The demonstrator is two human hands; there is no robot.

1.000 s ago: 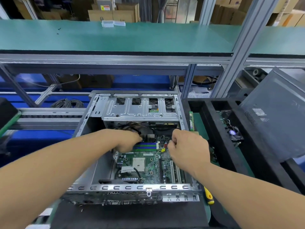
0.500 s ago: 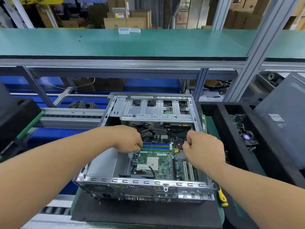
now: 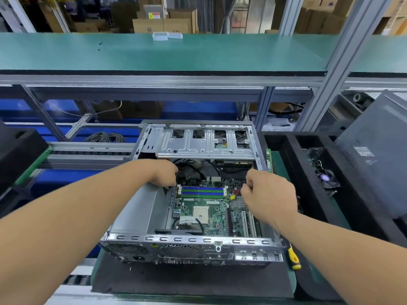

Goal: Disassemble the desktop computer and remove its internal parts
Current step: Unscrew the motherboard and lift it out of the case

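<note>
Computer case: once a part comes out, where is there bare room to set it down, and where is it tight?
Free: the green shelf above the case, bare except two clear boxes at its back edge; the black mat in front of the case. Crowded: between left hand and right hand, cables and memory slots; the right tray, holding a fan.

Both forearms bare, no sleeves in view; left hand (image 3: 164, 173) and right hand (image 3: 267, 194) ungloved, no rings or watch.

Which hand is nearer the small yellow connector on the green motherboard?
Right. The right hand sits just right of the small yellow connector, fingertips almost on it; the left hand is across the blue memory slots, at their left end.
</note>
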